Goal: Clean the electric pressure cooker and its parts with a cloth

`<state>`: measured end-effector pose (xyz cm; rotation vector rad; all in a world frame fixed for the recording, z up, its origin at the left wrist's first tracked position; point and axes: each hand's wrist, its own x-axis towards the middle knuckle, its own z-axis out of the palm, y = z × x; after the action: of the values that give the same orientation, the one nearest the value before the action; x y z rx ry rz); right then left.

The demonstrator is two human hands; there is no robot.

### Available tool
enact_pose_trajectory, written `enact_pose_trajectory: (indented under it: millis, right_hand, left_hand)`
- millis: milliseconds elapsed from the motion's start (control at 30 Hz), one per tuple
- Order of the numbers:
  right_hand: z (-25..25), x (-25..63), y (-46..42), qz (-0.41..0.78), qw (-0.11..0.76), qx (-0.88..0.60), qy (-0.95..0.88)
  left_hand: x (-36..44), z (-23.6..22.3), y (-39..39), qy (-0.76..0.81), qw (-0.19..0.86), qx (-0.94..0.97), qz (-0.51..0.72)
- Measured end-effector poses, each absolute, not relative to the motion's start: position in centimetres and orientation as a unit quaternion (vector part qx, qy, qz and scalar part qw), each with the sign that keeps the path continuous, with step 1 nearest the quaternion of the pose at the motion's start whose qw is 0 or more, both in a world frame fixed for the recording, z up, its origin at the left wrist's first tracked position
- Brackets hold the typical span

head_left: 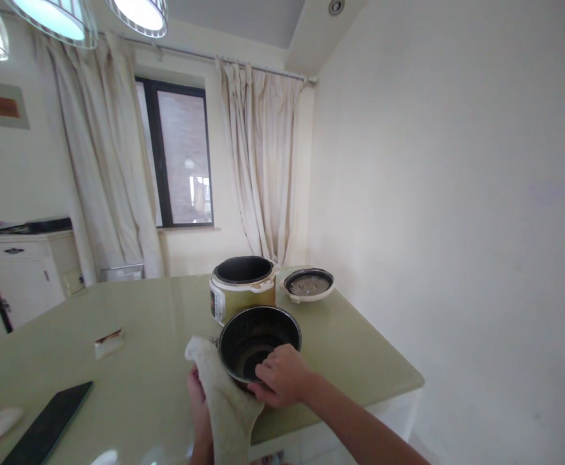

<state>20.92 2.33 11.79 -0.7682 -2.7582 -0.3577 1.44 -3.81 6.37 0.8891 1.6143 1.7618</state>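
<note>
And here's the black pot point(263, 326), close to the near edge of the bench point(161, 342), right in front of the open cooker point(243, 299). The right hand point(282, 374) has its grip closed over the near rim: curled fingers inside, thumb outside. The left hand point(199, 403) is low beside the cloth point(224, 403), partly hidden by it; how tight that grip is, I can't tell. The cloth lies against the pot's left side, its lower end trailing toward the bench edge.

Here's the danger, as I judge it! One-sided hold on a smooth rim: if those fingers slip, the pot could tip or spin, and with so little bench on the near side, it could go over. The loose cloth might snag under the base or drag the pot along. Push too far forward and pot could knock cooker; whether the two touch already, the view doesn't settle.

Now for room. To the left it's wide, with the small packet point(109, 343) and the dark slab point(50, 420) well apart from the pot. On the right, a bare strip runs to the slanting edge and the front corner. Behind, things tighten: cooker, then the upturned lid point(310, 284) just beside it, near the wall point(437, 194).
</note>
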Motion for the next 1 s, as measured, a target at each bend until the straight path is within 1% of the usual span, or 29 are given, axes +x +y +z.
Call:
enact_pose_trajectory:
  millis: [100, 167, 267, 367, 467, 567, 667, 733, 800, 900, 1000]
  right_hand:
    - [12.3, 17.9, 0.2, -0.09, 0.142, -0.336, -0.927]
    - [12.7, 15.3, -0.9, -0.053, 0.153, -0.393, -0.905]
    - [13.2, 12.1, -1.3, -0.002, 0.14, -0.469, -0.872]
    - [13.5, 11.3, -0.7, 0.009, 0.149, -0.498, -0.854]
    - [13.7, 12.3, -0.3, 0.008, 0.153, -0.501, -0.852]
    - [13.7, 14.0, -0.2, 0.023, 0.148, -0.505, -0.85]
    - [13.6, 15.7, 0.0, 0.049, 0.16, -0.503, -0.848]
    - [13.4, 16.6, 0.2, 0.064, 0.171, -0.498, -0.848]
    - [13.4, 17.1, 0.3, 0.074, 0.178, -0.493, -0.849]
    - [13.6, 17.4, 0.2, 0.083, 0.177, -0.49, -0.85]
    - [13.9, 17.4, 0.0, 0.084, 0.176, -0.492, -0.848]
  left_hand:
    - [0.3, 4.8, -0.4, 0.594, 0.321, 0.307, 0.671]
    - [-0.5, 4.3, -0.2, 0.602, 0.356, 0.285, 0.656]
    - [-0.8, 3.9, -1.3, 0.631, 0.369, 0.252, 0.634]
    - [0.0, 3.2, -2.5, 0.602, 0.395, 0.259, 0.643]
    - [0.6, 2.9, -3.3, 0.552, 0.438, 0.286, 0.649]
    - [-0.3, 4.6, -3.5, 0.561, 0.487, 0.252, 0.62]
    - [-2.1, 8.2, -3.2, 0.573, 0.55, 0.177, 0.581]
    - [-3.2, 10.7, -3.1, 0.558, 0.569, 0.144, 0.586]
    - [-4.0, 12.5, -2.9, 0.528, 0.564, 0.14, 0.62]
    - [-5.0, 13.2, -2.7, 0.495, 0.535, 0.141, 0.669]
    - [-6.5, 11.9, -2.2, 0.504, 0.545, 0.099, 0.663]
